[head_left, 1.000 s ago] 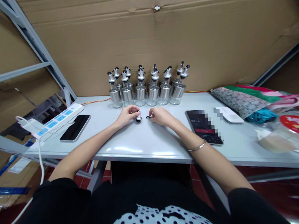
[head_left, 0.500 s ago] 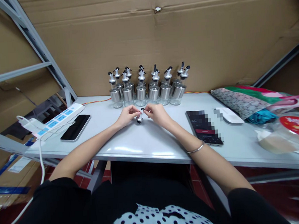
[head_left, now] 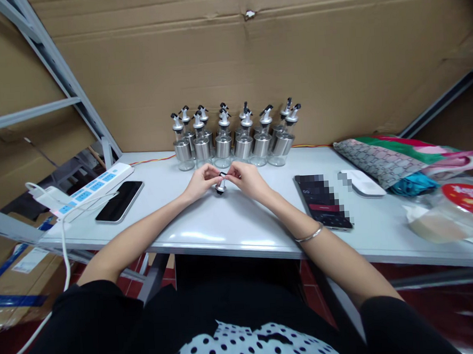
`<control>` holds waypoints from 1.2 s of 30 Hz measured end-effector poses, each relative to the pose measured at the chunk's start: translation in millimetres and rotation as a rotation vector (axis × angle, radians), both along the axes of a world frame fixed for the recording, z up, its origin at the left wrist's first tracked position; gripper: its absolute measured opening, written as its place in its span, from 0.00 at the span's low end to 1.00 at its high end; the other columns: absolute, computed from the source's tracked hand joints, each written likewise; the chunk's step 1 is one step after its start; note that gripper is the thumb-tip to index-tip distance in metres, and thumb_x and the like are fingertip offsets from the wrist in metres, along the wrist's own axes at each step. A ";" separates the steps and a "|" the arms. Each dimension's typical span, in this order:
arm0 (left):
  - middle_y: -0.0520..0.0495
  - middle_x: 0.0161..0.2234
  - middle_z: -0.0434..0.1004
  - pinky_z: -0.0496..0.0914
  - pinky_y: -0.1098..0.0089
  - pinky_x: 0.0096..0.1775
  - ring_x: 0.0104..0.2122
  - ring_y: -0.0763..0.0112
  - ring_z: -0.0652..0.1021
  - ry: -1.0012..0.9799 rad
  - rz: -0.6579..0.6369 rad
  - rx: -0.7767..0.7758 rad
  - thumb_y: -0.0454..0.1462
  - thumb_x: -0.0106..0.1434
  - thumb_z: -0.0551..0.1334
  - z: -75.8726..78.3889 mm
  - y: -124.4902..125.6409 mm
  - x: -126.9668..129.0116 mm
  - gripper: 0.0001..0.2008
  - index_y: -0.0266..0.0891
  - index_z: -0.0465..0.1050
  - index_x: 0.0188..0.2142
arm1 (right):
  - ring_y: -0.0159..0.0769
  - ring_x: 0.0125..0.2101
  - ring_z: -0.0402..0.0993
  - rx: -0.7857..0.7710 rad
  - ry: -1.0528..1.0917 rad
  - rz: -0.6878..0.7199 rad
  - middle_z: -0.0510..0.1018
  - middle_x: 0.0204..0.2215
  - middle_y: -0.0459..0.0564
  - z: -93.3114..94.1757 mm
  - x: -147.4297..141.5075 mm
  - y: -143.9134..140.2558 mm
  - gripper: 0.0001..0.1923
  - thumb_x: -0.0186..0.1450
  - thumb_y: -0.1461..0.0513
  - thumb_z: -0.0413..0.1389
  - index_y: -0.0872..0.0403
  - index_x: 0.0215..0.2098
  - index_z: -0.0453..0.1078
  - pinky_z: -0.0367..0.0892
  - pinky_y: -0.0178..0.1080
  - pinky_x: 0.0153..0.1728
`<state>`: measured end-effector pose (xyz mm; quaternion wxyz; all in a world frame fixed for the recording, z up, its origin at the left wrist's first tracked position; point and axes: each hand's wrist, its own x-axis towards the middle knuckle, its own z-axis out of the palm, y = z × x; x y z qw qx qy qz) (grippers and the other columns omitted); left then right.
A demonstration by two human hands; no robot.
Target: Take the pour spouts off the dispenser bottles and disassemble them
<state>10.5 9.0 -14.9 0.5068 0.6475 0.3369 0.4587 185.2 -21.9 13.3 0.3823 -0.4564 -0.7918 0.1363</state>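
Between my two hands is a bottle pour spout (head_left: 220, 187), silver with a black stopper end pointing down toward the table. My left hand (head_left: 202, 182) pinches it from the left side. With thumb and forefinger, my right hand (head_left: 245, 179) grips the small black flip cap (head_left: 222, 174) at its top. Just beyond my hands stand several glass oil bottles (head_left: 223, 146) with steel sleeves, set close together in two rows. Each visible bottle top carries a similar silver spout with a black cap.
On the left of the white table (head_left: 207, 221) are a power strip (head_left: 96, 188) with a white cable and a dark phone (head_left: 120, 202). A second phone (head_left: 322, 201), a white device (head_left: 363, 182), folded fabric (head_left: 407, 158) and a tape roll (head_left: 455, 214) lie right. Cardboard (head_left: 249, 64) stands behind.
My right hand has shifted slightly left, closer to my left hand. The black cap on the spout has swung over to the left.
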 end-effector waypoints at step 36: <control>0.53 0.21 0.74 0.70 0.70 0.33 0.24 0.76 0.74 -0.236 0.159 -0.010 0.44 0.42 0.73 18.3 -11.9 2.8 0.19 0.34 0.69 0.26 | 0.35 0.38 0.74 -0.414 0.489 0.355 0.71 0.41 0.51 -15.1 -11.5 -2.7 0.18 0.68 0.52 0.46 0.52 0.53 0.56 0.72 0.39 0.34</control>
